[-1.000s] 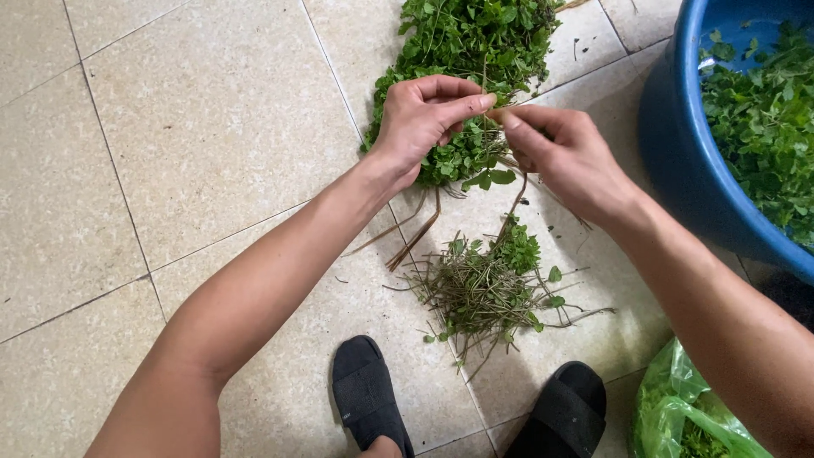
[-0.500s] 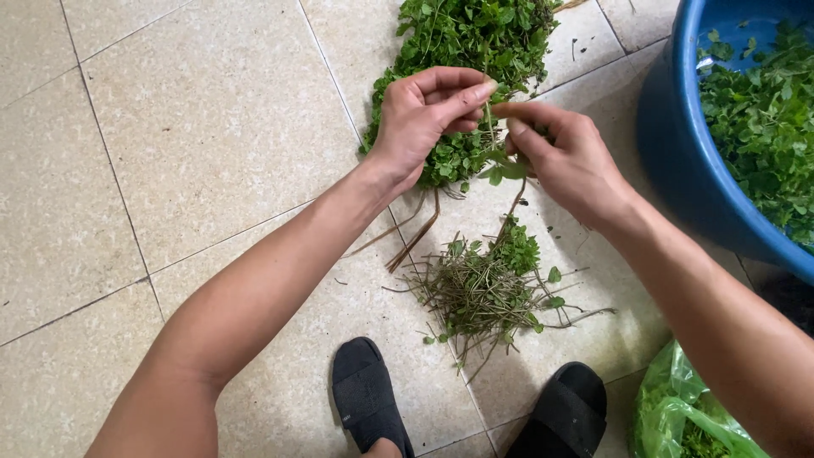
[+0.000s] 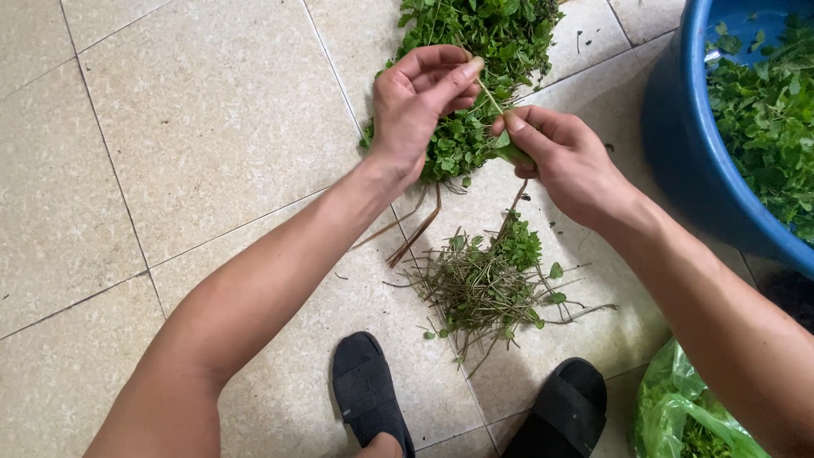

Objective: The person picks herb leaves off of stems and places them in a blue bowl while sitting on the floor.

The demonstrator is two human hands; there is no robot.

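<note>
Left hand: curled at about 12 o'clock in the view, thumb and forefinger pinched on the upper end of a thin green stem.
Right hand: just at 3 o'clock of the left one, fingers closed on the lower, leafy end of the same stem; the two hands are near but apart.
Stem: stretched between both pinches, above the near edge of the leafy pile.
Done so far: a blue basin at 2 o'clock holds a good bed of picked leaves; a heap of stalks and roots lies at 6 o'clock of the hands.
Left to do: the leafy pile at 12 o'clock looks large, though its far end runs out of view, so I cannot tell how much remains.
Edges: basin wall close at 3 o'clock of the right wrist; black sandals and a green plastic bag crowd 5 to 6 o'clock.
Open room: bare tiled floor from 8 to 11 o'clock.
</note>
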